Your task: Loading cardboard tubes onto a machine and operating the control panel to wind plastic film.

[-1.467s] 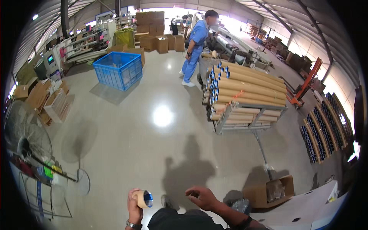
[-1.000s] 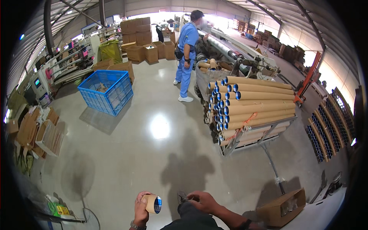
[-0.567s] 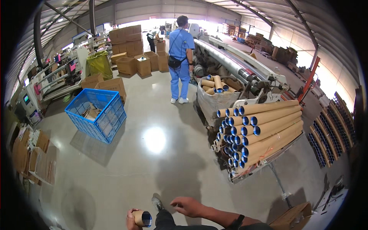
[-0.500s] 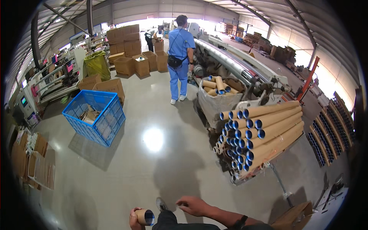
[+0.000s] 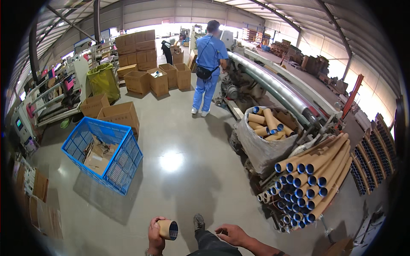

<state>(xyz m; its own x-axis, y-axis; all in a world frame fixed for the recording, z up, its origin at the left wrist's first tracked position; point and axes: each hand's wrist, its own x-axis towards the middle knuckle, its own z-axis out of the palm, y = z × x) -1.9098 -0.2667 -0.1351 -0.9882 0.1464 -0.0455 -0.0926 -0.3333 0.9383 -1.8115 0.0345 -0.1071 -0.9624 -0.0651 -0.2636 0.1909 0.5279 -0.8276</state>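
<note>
No words or numbers can be read. Tiny marks show inside the short, round, tan cardboard tube (image 5: 164, 229), and faint ones on the open, square, brown cardboard box (image 5: 126, 120) by the blue plastic crate's (image 5: 122, 171) far edge.

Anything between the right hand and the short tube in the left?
Nothing visible between the right hand and the short tube in the left hand; the shoe and trouser leg showing in the gap are lower down.

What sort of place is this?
Probably a factory hall, perhaps one working with rolled material: there's a long roller machine, a stack of long cardboard tubes and a sack of short tubes.
</note>
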